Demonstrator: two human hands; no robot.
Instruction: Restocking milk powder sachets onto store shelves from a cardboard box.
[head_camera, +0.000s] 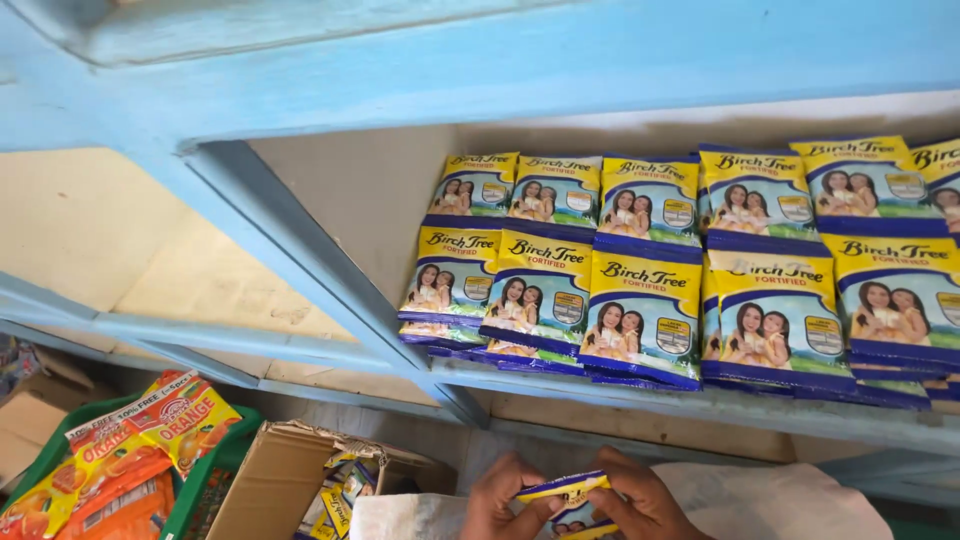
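Below, yellow-blue sachet (566, 492) pinched between left hand (505, 497), right hand (640, 497)

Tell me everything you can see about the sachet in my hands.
The sachet is a flat, glossy foil-like packet, yellow on top with a blue band and a printed picture below. It sits at the bottom edge of view, partly cut off. The left hand and right hand pinch its top edge from either side.

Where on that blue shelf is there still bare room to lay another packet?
The shelf board is bare left of the sachet stacks, up to the slanted blue post. From there rightward, overlapping sachets fill it to the picture's edge. Below, the left hand and right hand hold one packet.
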